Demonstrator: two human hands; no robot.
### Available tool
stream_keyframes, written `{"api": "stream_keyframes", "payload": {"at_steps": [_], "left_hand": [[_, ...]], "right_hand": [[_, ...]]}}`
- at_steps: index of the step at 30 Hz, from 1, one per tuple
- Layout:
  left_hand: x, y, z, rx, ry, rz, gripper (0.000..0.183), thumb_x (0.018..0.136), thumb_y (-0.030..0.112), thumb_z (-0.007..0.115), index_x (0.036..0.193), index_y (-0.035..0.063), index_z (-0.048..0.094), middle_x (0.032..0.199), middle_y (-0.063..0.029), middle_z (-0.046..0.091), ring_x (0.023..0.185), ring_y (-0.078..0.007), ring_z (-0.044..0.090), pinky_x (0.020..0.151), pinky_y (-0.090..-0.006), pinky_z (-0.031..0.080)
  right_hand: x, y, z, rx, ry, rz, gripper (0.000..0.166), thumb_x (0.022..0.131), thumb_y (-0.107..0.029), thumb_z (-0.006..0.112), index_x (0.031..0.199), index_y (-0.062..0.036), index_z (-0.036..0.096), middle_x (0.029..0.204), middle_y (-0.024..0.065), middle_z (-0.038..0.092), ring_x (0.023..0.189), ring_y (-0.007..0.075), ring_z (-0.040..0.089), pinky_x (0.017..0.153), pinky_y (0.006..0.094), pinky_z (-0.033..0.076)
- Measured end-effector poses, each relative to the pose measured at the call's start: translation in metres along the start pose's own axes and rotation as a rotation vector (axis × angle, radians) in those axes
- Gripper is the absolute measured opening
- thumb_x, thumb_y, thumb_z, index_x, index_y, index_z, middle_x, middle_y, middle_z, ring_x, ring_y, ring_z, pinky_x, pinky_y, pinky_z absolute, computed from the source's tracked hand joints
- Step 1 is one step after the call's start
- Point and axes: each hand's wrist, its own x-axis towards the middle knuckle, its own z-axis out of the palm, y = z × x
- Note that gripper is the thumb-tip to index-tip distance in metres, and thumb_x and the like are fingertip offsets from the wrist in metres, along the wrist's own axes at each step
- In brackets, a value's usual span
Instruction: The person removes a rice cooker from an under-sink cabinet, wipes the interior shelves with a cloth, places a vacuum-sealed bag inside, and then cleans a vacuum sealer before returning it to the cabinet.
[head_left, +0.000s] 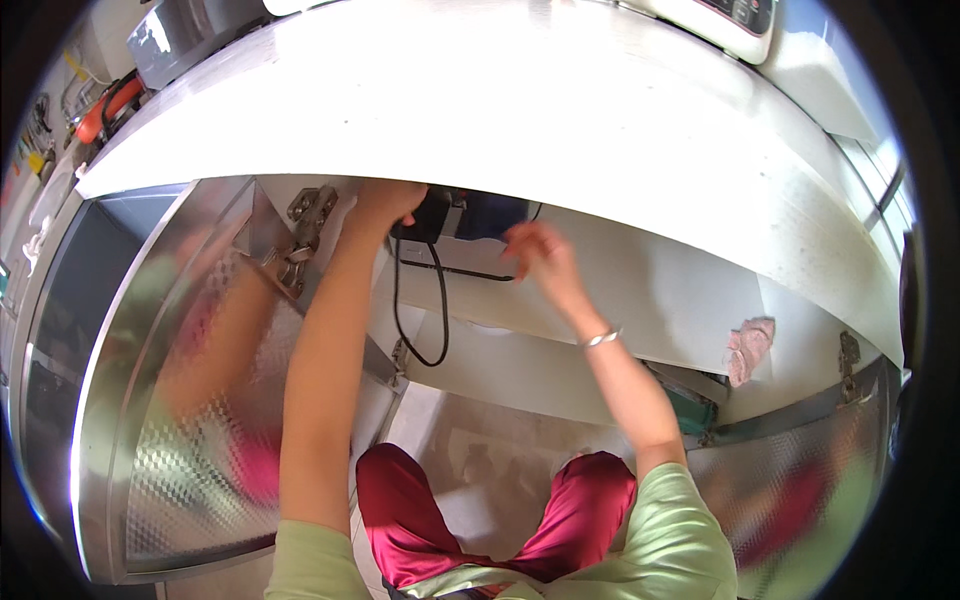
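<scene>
Under the white countertop, my left hand (386, 204) is curled over the left side of a black box-shaped item (426, 217). The counter edge hides its upper part. A black cord (445, 315) hangs from it in a long loop. Right beside it is a dark blue item (491, 216), also partly hidden by the counter. My right hand (546, 253) is just below and to the right of the blue item, slightly blurred. Its fingers are loosely bent and apart, and nothing shows in them. A silver bracelet (603, 337) circles that wrist.
Textured metallic cabinet doors stand open at left (202, 420) and right (810, 472), on metal hinges (304, 225). A pink cloth (750, 349) lies on the white shelf (622, 292). Something green (690, 412) sits lower right. Appliances line the countertop (465, 112).
</scene>
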Motion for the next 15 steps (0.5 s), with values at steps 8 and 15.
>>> {"api": "stream_keyframes", "payload": {"at_steps": [8, 15], "left_hand": [[0.064, 0.012, 0.061, -0.354, 0.065, -0.077, 0.032, 0.076, 0.020, 0.054, 0.102, 0.0019, 0.051, 0.087, -0.0185, 0.056, 0.081, -0.0320, 0.054, 0.069, -0.0421, 0.044], [0.057, 0.008, 0.063, -0.314, 0.081, -0.100, 0.032, 0.075, 0.021, 0.056, 0.101, 0.0015, 0.052, 0.090, -0.0179, 0.055, 0.084, -0.0326, 0.053, 0.071, -0.0418, 0.043]], "right_hand": [[-0.077, 0.006, -0.017, -0.019, 0.055, -0.074, 0.033, 0.080, -0.014, 0.053, 0.110, -0.0019, 0.046, 0.101, 0.0088, 0.054, 0.083, 0.0155, 0.053, 0.075, 0.0270, 0.044], [-0.199, 0.041, -0.278, -1.459, 0.896, 0.194, 0.053, 0.075, -0.023, 0.056, 0.120, -0.0009, 0.037, 0.124, 0.0209, 0.035, 0.118, 0.0325, 0.029, 0.098, 0.0383, 0.023]]}}
